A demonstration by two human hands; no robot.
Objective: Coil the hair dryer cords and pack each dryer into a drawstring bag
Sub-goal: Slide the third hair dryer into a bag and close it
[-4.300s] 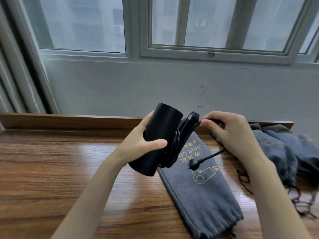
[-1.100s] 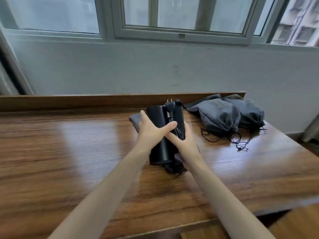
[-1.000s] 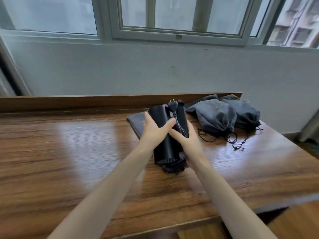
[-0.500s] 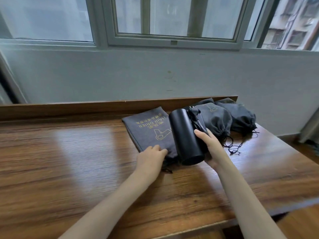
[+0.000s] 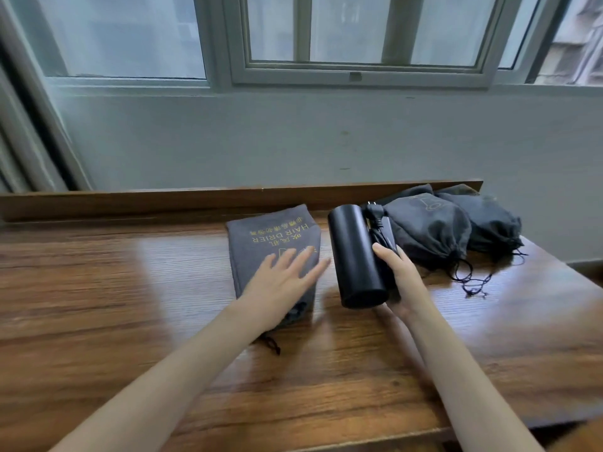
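Observation:
A black hair dryer (image 5: pixel 354 256) with its cord (image 5: pixel 380 228) wound against its folded handle lies lengthwise in my right hand (image 5: pixel 396 278), which grips it from the right side just above the table. An empty grey drawstring bag (image 5: pixel 270 236) printed "HAIR DRIER" lies flat to its left. My left hand (image 5: pixel 284 282) rests flat on the near half of that bag, fingers spread, holding nothing. The bag's drawstring (image 5: pixel 272 344) pokes out under my left wrist.
Two filled dark drawstring bags (image 5: pixel 427 230) (image 5: pixel 489 226) sit at the back right of the wooden table (image 5: pixel 98 305), their strings (image 5: pixel 470 282) trailing forward. A raised wooden ledge (image 5: pixel 163 199) runs along the back under the window wall. The table's right edge is near the bags.
My left hand let go of the dryer and moved left onto the flat bag. My right hand shifted the dryer rightward off the bag, exposing the bag's print.

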